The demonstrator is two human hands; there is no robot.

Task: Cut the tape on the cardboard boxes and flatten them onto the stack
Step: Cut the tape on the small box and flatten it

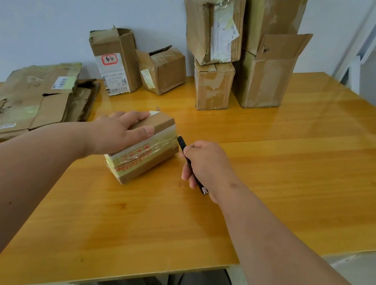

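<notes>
- Cardboard is everywhere I look: the small taped box [143, 146] sits in the middle of the wooden surface [275, 170], within easy reach of both arms.
- My left hand [120, 132] lies on top of that box with fingers stretched flat, a released grip that presses down, I judge to keep the box from sliding under the blade.
- My right hand [203, 164] has its grip clenched round a dark cutter [183, 145], tip pointing up toward the box's right end, just beside the clear tape [157, 147] that bands it; I cannot tell whether the tip touches.
- That angle suits slitting the tape along the end seam, which I take to be the step in hand.
- Flattened cardboard, the stack [24, 103], lies at the far left, close by for laying this box down once opened.
- Waiting boxes [213, 82] stand along the wall behind, some piled two high, out of the cutting area.
</notes>
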